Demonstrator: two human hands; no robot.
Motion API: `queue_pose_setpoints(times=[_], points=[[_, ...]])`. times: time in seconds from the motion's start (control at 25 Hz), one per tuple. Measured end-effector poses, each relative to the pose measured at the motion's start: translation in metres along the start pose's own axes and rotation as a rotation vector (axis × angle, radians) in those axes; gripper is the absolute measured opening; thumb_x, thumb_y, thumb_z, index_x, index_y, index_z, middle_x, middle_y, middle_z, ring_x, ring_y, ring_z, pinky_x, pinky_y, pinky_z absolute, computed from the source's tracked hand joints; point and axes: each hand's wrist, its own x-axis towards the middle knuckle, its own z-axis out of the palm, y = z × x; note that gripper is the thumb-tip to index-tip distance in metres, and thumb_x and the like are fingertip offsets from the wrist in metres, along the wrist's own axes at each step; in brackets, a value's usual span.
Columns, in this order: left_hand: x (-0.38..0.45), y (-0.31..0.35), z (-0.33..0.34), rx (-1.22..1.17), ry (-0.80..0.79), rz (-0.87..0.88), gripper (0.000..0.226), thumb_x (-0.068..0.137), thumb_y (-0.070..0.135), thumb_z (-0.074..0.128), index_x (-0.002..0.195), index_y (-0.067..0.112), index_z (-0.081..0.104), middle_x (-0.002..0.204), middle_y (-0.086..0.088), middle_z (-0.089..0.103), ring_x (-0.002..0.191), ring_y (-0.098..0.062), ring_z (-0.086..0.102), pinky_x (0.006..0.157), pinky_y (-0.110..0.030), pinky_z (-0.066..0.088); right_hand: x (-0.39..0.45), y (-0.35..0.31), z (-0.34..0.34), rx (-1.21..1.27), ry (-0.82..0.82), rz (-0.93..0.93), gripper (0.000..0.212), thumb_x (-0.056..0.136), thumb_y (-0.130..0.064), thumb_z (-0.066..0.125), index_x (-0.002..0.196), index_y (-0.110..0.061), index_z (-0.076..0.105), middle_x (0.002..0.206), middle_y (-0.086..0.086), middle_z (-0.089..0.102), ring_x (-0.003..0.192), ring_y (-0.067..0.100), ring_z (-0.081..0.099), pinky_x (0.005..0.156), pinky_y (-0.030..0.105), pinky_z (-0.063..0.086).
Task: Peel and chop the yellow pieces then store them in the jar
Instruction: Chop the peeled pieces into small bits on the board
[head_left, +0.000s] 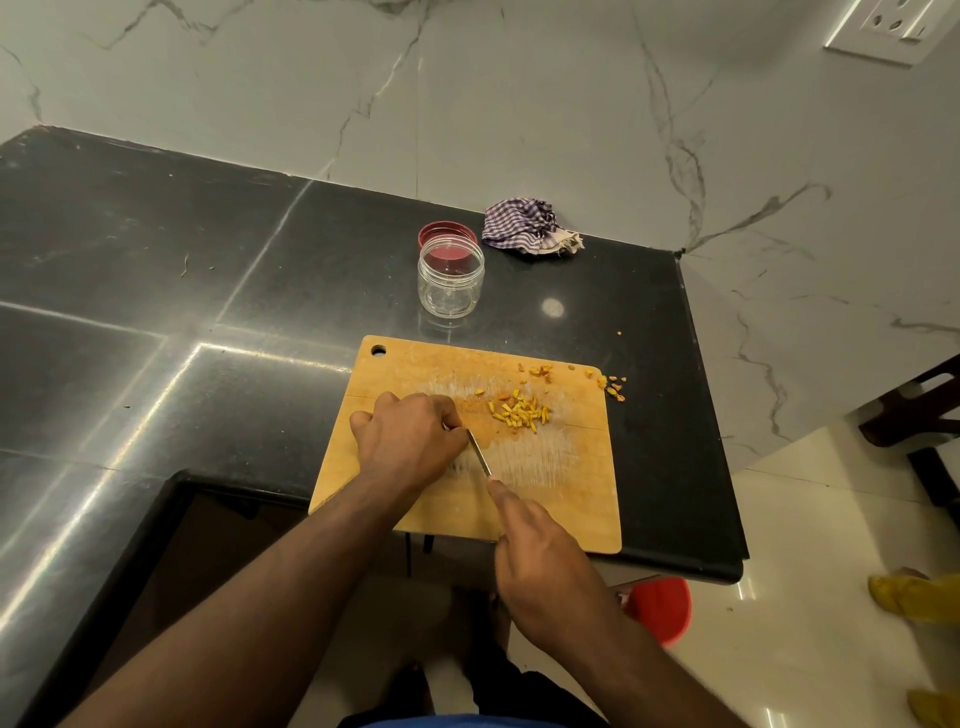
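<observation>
- Right hand (545, 561) gripped knife (480, 454) over cutting board (571, 499).
- Left hand (410, 436) curled on board; what it held, cannot tell.
- Chopped yellow pieces (522, 413) on board.
- Open jar (451, 275) behind board.

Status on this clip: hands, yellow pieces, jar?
Right hand grips knife; left hand curled beside blade. Chopped yellow pieces on board. Jar open, empty.

Both forearms reach forward, bare to the elbow. The left hand (408, 441) sits knuckles-up, fingers curled under in a claw. The right hand (545, 561) is closed in a grip, index finger stretched straight ahead.
</observation>
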Motion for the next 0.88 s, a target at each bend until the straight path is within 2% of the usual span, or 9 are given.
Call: queue_pose_setpoints(times=[0.16,0.36,0.88], points=[[0.000,-0.005,0.003,-0.011,-0.002,0.003,0.015,0.088,0.048,0.057,0.093,0.042,0.069,0.100,0.018,0.065,0.105,-0.015,0.045,0.082,-0.041,0.029,-0.011,0.002,-0.008,0.051,0.039,-0.007,0.053,0.103,-0.023,0.035,0.154,-0.031,0.021,0.138,-0.008,0.045,0.116,0.004,0.047,0.098,0.022,0.042],[-0.004,-0.008,0.003,-0.034,0.010,0.004,0.025,0.090,0.051,0.058,0.108,0.041,0.072,0.108,0.019,0.065,0.108,-0.015,0.044,0.083,-0.040,0.028,0.002,0.000,-0.010,0.046,0.058,-0.017,0.054,0.103,-0.023,0.035,0.155,-0.028,0.021,0.146,-0.006,0.041,0.128,0.007,0.042,0.108,0.026,0.038],[-0.004,-0.004,0.005,-0.122,0.032,-0.070,0.014,0.087,0.045,0.063,0.093,0.039,0.074,0.098,0.020,0.066,0.102,-0.012,0.044,0.083,-0.041,0.028,0.015,0.000,-0.002,-0.001,0.006,-0.042,0.055,0.102,-0.024,0.035,0.155,-0.029,0.019,0.143,-0.002,0.044,0.122,0.013,0.047,0.103,0.031,0.042]])
